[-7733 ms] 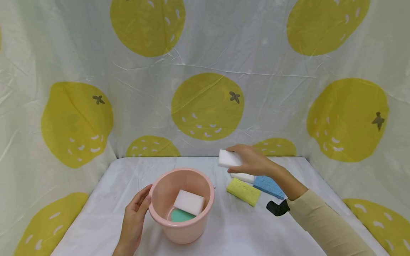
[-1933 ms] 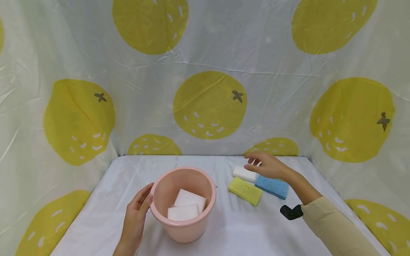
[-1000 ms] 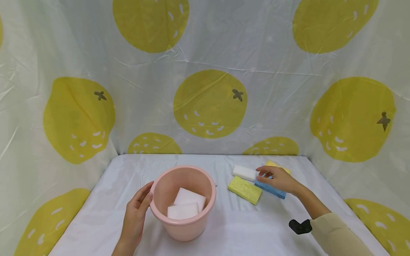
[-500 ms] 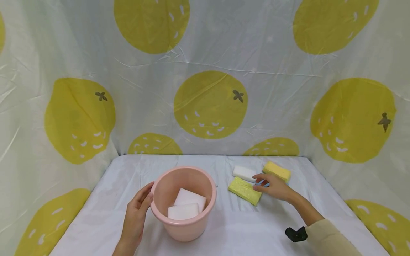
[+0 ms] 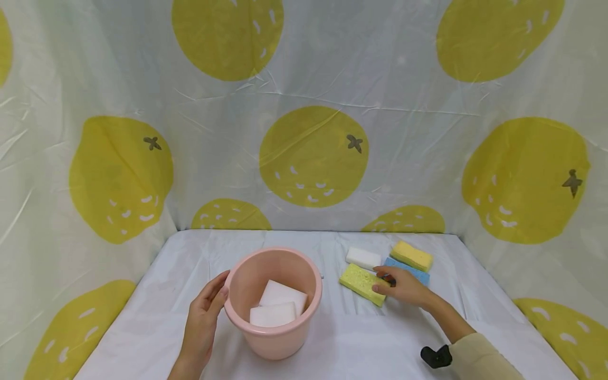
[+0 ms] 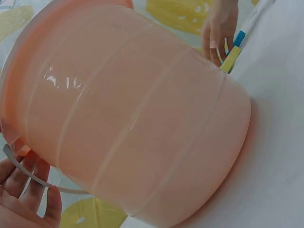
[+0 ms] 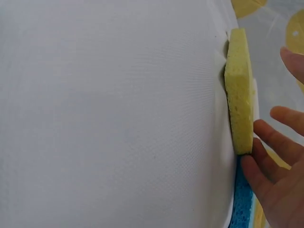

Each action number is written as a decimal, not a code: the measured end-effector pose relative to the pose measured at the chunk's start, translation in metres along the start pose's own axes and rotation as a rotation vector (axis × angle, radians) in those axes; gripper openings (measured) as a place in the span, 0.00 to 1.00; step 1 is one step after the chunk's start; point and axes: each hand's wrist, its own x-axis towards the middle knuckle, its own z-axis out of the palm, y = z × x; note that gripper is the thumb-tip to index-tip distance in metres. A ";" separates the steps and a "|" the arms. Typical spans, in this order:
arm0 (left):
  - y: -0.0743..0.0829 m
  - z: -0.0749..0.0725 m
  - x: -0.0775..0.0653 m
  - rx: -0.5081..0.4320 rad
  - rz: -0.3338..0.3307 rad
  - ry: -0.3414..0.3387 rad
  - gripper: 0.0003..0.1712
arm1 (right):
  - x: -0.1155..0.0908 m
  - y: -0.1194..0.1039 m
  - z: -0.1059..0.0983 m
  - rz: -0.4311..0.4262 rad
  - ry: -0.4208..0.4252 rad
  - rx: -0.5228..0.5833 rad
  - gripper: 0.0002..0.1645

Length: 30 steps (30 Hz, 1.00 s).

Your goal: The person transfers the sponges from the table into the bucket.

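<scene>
While the lime sponge is lying flat, right of centre in the lower half of the head view, the right hand is hovering at its right end, with fingers half spread, slightly bent and gripping nothing; whether they are touching it, I cannot tell. Just above it, a white sponge is lying, and a blue sponge is showing partly behind the hand, with a yellow sponge just beyond. At lower centre, a pink bucket is standing upright, and two white blocks are resting inside. At its left side, the left hand is holding the rim with bent fingers and thumb. Behind, a lemon-printed curtain is filling the upper frame.
</scene>
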 end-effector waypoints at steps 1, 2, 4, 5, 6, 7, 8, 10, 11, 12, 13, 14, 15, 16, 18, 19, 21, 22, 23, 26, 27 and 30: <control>0.000 0.000 0.000 0.001 0.002 -0.001 0.23 | 0.000 0.001 0.001 0.001 -0.001 -0.007 0.39; 0.000 0.000 0.000 0.003 0.003 -0.001 0.23 | 0.001 0.002 0.002 0.002 -0.002 -0.016 0.40; 0.000 0.000 0.000 0.004 0.004 0.000 0.23 | 0.001 0.003 0.004 0.003 -0.001 -0.043 0.42; 0.000 0.000 0.000 0.005 0.004 0.000 0.23 | 0.001 0.003 0.005 0.004 -0.001 -0.055 0.44; 0.000 0.001 0.000 0.005 0.004 0.000 0.23 | 0.001 0.004 0.007 0.000 -0.004 -0.075 0.45; 0.001 0.001 0.000 0.005 0.003 0.000 0.23 | 0.001 0.004 0.008 0.002 -0.007 -0.089 0.47; 0.001 0.001 0.000 0.004 0.003 0.000 0.23 | 0.001 0.004 0.010 0.005 -0.010 -0.104 0.49; 0.001 0.001 0.000 0.005 0.003 0.001 0.23 | -0.001 0.003 0.012 0.011 -0.014 -0.114 0.52; 0.001 0.001 -0.001 0.005 0.003 0.002 0.23 | -0.001 0.003 0.012 0.013 -0.016 -0.117 0.53; 0.001 0.001 -0.001 0.005 0.003 0.004 0.23 | -0.002 0.003 0.013 0.015 -0.015 -0.120 0.53; 0.001 0.000 -0.001 0.004 0.003 0.005 0.23 | -0.002 0.003 0.013 0.024 -0.013 -0.115 0.54; 0.001 0.000 -0.001 0.004 0.002 0.006 0.23 | -0.002 0.003 0.014 0.026 -0.012 -0.115 0.54; 0.001 0.000 -0.001 0.003 0.001 0.007 0.23 | -0.003 0.003 0.014 0.029 -0.009 -0.112 0.54; 0.001 0.000 -0.001 0.002 0.000 0.008 0.23 | -0.002 0.003 0.015 0.031 -0.006 -0.115 0.53; 0.001 0.000 -0.001 0.002 -0.004 0.010 0.23 | -0.002 0.004 0.015 0.035 -0.003 -0.116 0.53; 0.001 0.000 -0.001 0.001 -0.007 0.011 0.23 | -0.002 0.004 0.016 0.036 -0.001 -0.115 0.52; 0.001 0.000 -0.001 0.003 -0.011 0.012 0.24 | -0.001 0.004 0.016 0.044 0.002 -0.116 0.52; 0.001 0.000 -0.001 0.004 -0.014 0.013 0.24 | -0.001 0.004 0.016 0.047 0.005 -0.115 0.51; 0.001 0.000 -0.001 0.005 -0.016 0.013 0.24 | -0.001 0.004 0.017 0.050 0.009 -0.111 0.51; 0.000 0.000 0.000 0.005 -0.018 0.013 0.24 | -0.001 0.006 0.017 0.055 0.031 -0.102 0.49; 0.000 0.000 0.000 0.006 -0.018 0.014 0.24 | -0.001 0.007 0.017 0.054 0.039 -0.097 0.49; 0.000 0.000 0.000 0.007 -0.018 0.015 0.24 | 0.000 0.007 0.017 0.043 0.057 -0.092 0.47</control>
